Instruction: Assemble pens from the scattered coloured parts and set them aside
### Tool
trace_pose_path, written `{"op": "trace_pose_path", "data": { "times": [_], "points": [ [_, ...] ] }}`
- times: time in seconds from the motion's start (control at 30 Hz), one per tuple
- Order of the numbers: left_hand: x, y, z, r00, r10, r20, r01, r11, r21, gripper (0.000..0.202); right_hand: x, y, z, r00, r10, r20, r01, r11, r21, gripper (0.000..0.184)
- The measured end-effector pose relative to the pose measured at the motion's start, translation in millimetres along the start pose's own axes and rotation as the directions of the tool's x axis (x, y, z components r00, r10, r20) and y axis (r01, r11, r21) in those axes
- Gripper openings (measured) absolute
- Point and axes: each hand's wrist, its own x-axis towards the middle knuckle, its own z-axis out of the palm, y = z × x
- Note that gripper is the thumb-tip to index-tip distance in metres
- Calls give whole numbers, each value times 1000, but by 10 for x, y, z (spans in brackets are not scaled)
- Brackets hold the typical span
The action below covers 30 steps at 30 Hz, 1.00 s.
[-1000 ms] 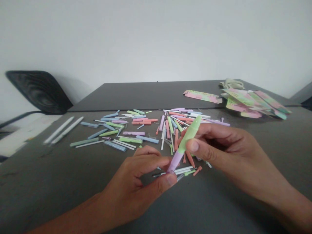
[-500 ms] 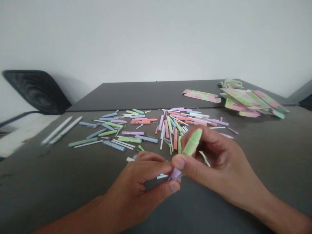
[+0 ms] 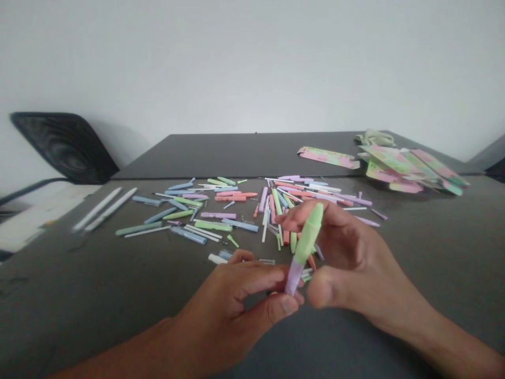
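The left hand [image 3: 224,300] is grasping a pen's lilac barrel [image 3: 294,280], and the right hand [image 3: 355,255] is clenching its green cap [image 3: 310,234].

Two hands: left hand [image 3: 224,300], right hand [image 3: 355,263]. One pen [image 3: 303,247] held between both. Two white tubes [image 3: 97,209] at far left. One lone card sleeve [image 3: 329,157]. One card pile [image 3: 410,168]. One chair back [image 3: 65,147]. One table [image 3: 79,300]. Loose pen parts [image 3: 292,197]: dozens, too many for exact count.

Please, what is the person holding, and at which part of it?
A pen: the left hand pinches its lilac barrel; the right hand's fingers hold its green cap.
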Motion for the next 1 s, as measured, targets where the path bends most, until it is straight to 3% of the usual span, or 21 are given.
{"op": "trace_pose_path", "data": {
  "times": [0.07, 0.13, 0.2, 0.27, 0.37, 0.5, 0.57, 0.63, 0.73, 0.83, 0.93, 1.0],
  "points": [
    [-2, 8, -5, 1000, -17, 13, 17, 1000, 8, 24, -9, -1, -2, 998, 33, 57, -34, 999, 15, 49],
    [-2, 11, -10, 999, -32, 29, 32, 999, 11, 26, -11, -16, 10, 991, 94, 100, -95, 995, 6, 39],
    [-2, 4, -6, 998, -35, 46, 35, 999, 12, 28, -1, -24, 27, 990, 121, 78, -119, 992, -29, 26],
    [-5, -7, 8, 998, -34, 52, 34, 999, 9, 29, 10, -13, 32, 997, 75, 6, -75, 995, -62, 18],
    [-9, -8, 22, 998, -35, 60, 36, 999, -6, 29, 2, 21, 6, 1000, 0, -22, -1, 999, -51, 38],
    [-4, 14, 4, 994, -58, 96, 62, 998, -32, 35, -38, 17, -14, 983, 112, 143, -118, 993, 30, 47],
    [-3, 14, 2, 994, -51, 100, 56, 997, -50, 37, -39, 0, 4, 975, 161, 155, -165, 986, 12, 36],
    [-10, 4, 13, 993, -40, 107, 45, 998, -52, 37, -27, -3, 20, 990, 122, 71, -121, 993, -11, 16],
    [-25, -2, 29, 993, -41, 110, 47, 998, -49, 34, -18, 24, 8, 1000, 10, 11, -10, 1000, 1, 35],
    [-28, 22, 13, 992, -54, 116, 64, 994, -88, 31, -35, 28, -18, 990, 60, 129, -69, 995, 65, 50],
    [-21, 40, -14, 991, -44, 123, 59, 990, -128, 29, -39, -17, 1, 973, 160, 166, -171, 984, 52, 36],
    [-18, 36, -15, 991, -37, 127, 50, 993, -103, 29, -23, -40, 27, 985, 145, 98, -146, 989, 10, 19]
  ]
}}
